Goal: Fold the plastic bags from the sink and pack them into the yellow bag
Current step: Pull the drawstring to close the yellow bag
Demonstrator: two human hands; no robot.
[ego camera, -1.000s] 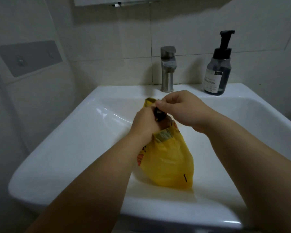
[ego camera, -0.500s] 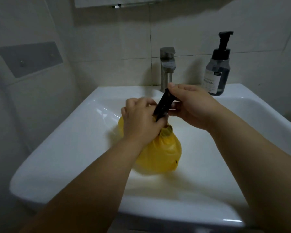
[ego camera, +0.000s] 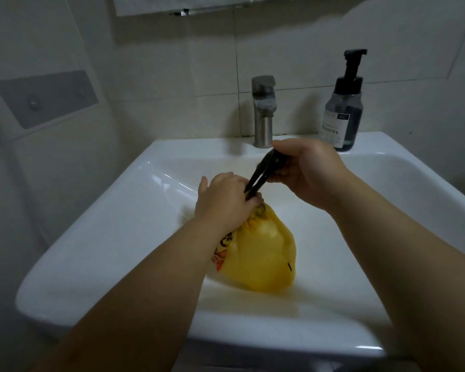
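A bulging yellow bag point(ego camera: 263, 253) lies in the white sink point(ego camera: 97, 237), with red print on its left side. My left hand point(ego camera: 226, 200) grips the bag's gathered neck. A black stretched band or strip point(ego camera: 261, 175) runs from the neck up to my right hand point(ego camera: 309, 167), which holds its upper end just in front of the tap. What is inside the yellow bag is hidden. No loose plastic bags show in the basin.
A steel tap point(ego camera: 263, 111) stands at the back of the sink. A dark pump soap bottle point(ego camera: 342, 111) sits on the rim at the back right. Tiled walls close in behind and on the left, with a grey plate point(ego camera: 46, 98) there.
My right hand has pulled the black strip up and to the right, away from the bag's neck. My left hand closed over the neck, and the yellow bag shifted in the basin.
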